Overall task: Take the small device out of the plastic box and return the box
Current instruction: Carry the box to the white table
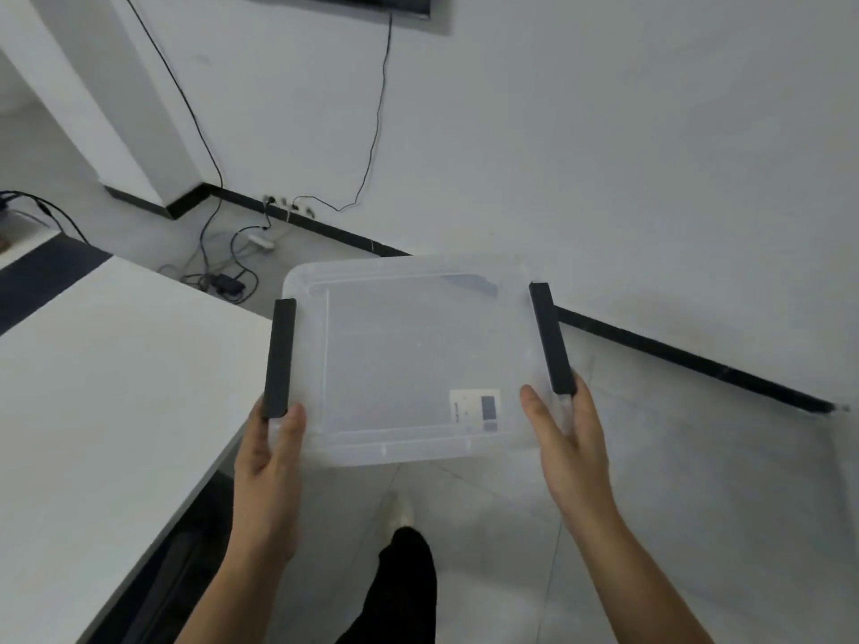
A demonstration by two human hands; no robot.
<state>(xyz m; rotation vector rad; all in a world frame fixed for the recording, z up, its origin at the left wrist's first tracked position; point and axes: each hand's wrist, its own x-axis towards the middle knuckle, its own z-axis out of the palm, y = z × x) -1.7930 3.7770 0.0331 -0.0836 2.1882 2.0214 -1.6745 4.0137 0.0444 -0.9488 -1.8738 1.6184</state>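
Observation:
A clear plastic box (409,346) with a translucent lid and two black side latches is held in the air in front of me, over the floor. My left hand (272,462) grips its near left corner below the left black latch (279,357). My right hand (569,448) grips the near right corner below the right latch (551,339). A white label (476,406) shows near the box's front right. Through the cloudy lid I cannot make out any small device inside.
A white table (93,388) stands to my left, its corner close to the box. A white wall with a black skirting (674,353) lies ahead. Cables and a power strip (260,241) lie on the floor by the wall. My leg and shoe (399,513) show below.

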